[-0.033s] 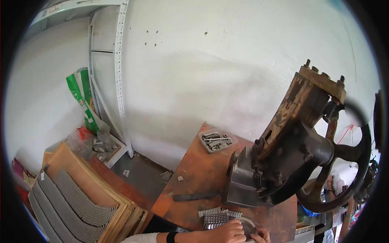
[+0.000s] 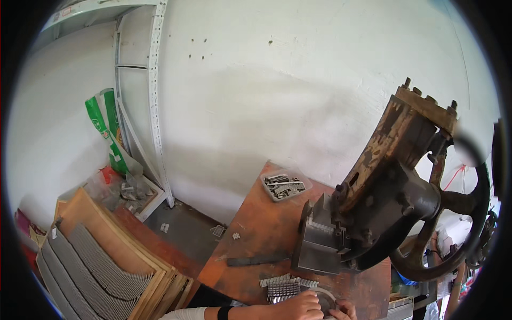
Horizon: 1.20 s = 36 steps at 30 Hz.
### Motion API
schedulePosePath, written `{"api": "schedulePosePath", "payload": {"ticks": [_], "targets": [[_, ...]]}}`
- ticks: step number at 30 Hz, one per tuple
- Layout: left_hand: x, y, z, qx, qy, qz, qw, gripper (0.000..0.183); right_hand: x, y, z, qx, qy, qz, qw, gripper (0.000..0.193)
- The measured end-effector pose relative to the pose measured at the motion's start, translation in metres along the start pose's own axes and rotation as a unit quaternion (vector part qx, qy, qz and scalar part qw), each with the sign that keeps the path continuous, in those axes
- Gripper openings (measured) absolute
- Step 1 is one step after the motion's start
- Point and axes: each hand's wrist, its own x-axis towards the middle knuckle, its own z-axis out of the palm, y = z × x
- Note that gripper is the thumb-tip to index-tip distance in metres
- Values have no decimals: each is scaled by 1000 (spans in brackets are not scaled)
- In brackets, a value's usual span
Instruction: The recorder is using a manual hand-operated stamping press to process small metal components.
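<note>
My left hand [image 2: 305,306] is closed at the lower edge, its fingers curled over the left side of a round grey dish [image 2: 326,292] with a pale rim. Across the dish, my right hand [image 2: 346,309] has its fingers bent together at the right side. Anything pinched between the fingers is too small or hidden to name. Just beyond my left hand lie rows of small ribbed metal pieces [image 2: 284,289], some grouped in a block. A flat dark bar [image 2: 258,260] rests farther off on the rusty-brown tabletop [image 2: 240,277].
A heavy hand press [image 2: 384,208] with a large wheel [image 2: 474,202] stands at the right of the table. Behind sits a clear plastic tub [image 2: 287,185] of metal parts. Wooden trays [image 2: 128,234] with grey ribbed strips lean at the left, below a white metal shelf frame [image 2: 154,96].
</note>
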Motion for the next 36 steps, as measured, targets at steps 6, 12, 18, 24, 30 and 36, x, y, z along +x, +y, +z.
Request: {"api": "schedulePosePath", "payload": {"ticks": [6, 12, 18, 24, 30, 36], "targets": [[12, 3, -8, -30, 1, 10, 999, 14, 16, -2, -13, 19, 19, -1, 1000, 39], [15, -5, -8, -42, -8, 22, 999, 14, 3, 12, -11, 21, 4, -33, 999, 46], [25, -17, -27, -169, -26, -2, 985, 14, -35, 35, 11, -95, 147, 106, 979, 39], [28, -29, -41, -285, 43, -31, 957, 21, -31, 40, 9, -175, 65, 63, 980, 35], [27, -28, -40, -260, 40, -44, 964, 18, -19, 37, 0, -131, 34, 67, 989, 30], [24, 4, -52, -179, 33, -91, 979, 15, -9, 34, -5, -42, 45, 114, 992, 19]]}}
